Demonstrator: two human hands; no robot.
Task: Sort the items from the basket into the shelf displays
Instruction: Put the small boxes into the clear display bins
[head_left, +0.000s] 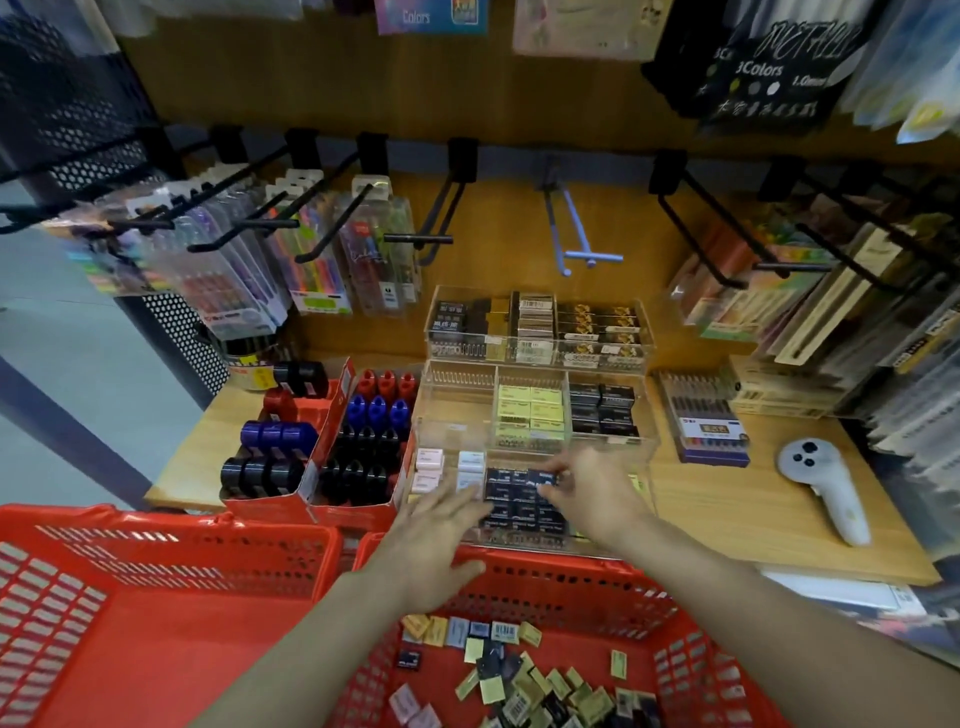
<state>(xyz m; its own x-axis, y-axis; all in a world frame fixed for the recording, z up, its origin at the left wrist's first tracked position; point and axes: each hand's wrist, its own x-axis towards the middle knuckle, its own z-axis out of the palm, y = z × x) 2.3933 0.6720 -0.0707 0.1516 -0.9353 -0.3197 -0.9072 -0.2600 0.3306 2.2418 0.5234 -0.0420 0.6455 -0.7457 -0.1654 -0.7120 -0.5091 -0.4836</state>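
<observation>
I am looking at two red baskets (156, 571) with slotted walls, the right one holding yellow, black and pink packets (519, 670). Dark navy boxes (524, 493) are sitting in the clear display case (644, 415), beside pale yellow ones (530, 410). The shelf (727, 499) is showing light wood grain.

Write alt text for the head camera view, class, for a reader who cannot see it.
Two bare hands reach into a clear acrylic display on a wooden shelf: the right hand pinches a dark eraser box above a compartment of dark boxes, while the left hand hovers open beside it. Below, a red basket holds loose small boxes.
</observation>
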